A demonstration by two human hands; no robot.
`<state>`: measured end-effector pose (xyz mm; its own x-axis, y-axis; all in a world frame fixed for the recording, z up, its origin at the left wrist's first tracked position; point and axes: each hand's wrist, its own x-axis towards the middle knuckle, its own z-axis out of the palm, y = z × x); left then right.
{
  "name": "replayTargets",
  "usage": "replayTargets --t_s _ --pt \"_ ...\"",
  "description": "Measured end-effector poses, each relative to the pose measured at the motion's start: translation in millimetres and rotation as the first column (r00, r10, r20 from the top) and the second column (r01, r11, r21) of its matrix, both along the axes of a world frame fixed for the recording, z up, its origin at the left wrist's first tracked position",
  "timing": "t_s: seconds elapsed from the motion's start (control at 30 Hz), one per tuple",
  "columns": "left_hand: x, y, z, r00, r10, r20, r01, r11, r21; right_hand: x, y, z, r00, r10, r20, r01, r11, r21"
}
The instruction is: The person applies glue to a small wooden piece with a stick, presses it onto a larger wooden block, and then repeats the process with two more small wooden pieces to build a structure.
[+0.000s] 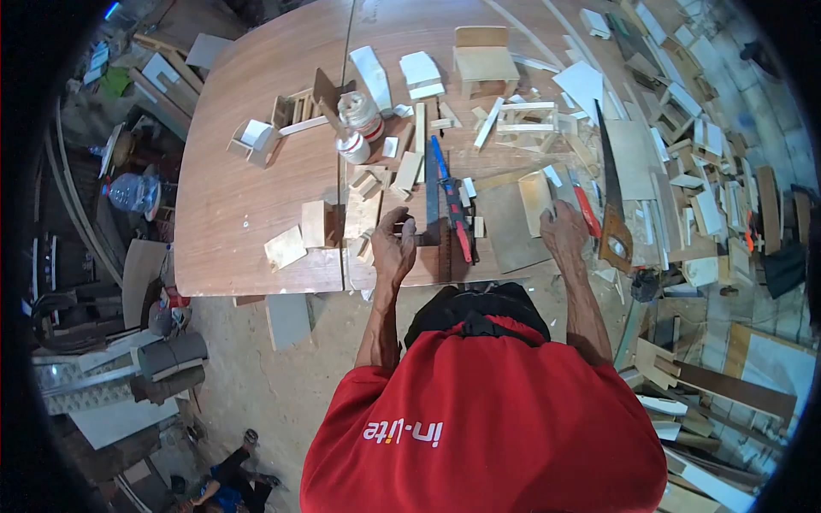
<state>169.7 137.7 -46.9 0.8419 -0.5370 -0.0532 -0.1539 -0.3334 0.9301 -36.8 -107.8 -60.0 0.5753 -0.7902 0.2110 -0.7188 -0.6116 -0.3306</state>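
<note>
My left hand [394,245] is over the table's near edge, fingers loosely curled with a gap between thumb and fingers. Just right of it lie a dark metal ruler [432,188] and a blue-and-red tool [453,195] whose kind I cannot make out. Small wooden blocks [366,184] are just beyond this hand. My right hand [564,238] is closed at the edge of a pale wooden piece [535,202], which stands tilted above a grey-brown board [505,235]. Beside that hand are a red-handled tool [586,209] and a handsaw [614,192] with a wooden handle.
Glue-smeared jars [352,147], a small wooden chair model [483,64] and a small wooden frame [527,120] stand farther back on the table [256,197]. Wood offcuts [705,205] are heaped at the right. Another person [231,483] is at the lower left.
</note>
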Motion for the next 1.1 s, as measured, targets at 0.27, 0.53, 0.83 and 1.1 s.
replayTargets --t_s 0.27,0.53,0.83,1.1 --pt "48.8 23.2 -4.9 0.940 0.215 0.264 -0.237 0.970 0.052 -3.7 2.3 18.9 0.983 -0.104 0.151 0.095 0.994 0.060" --pt "69.8 -4.2 -12.7 0.780 -0.073 0.622 -0.202 0.910 0.361 -28.7 14.7 35.5 0.936 -0.128 0.328 0.063 0.977 0.202" --pt "59.7 -30.4 -36.6 0.748 -0.224 0.625 -0.152 0.859 0.489 -32.4 60.3 26.8 0.952 -0.127 0.278 0.026 0.939 0.342" --pt "55.5 -40.2 -72.1 0.722 -0.076 0.688 -0.246 0.901 0.357 -22.9 74.2 16.4 0.948 -0.007 0.317 -0.114 0.926 0.361"
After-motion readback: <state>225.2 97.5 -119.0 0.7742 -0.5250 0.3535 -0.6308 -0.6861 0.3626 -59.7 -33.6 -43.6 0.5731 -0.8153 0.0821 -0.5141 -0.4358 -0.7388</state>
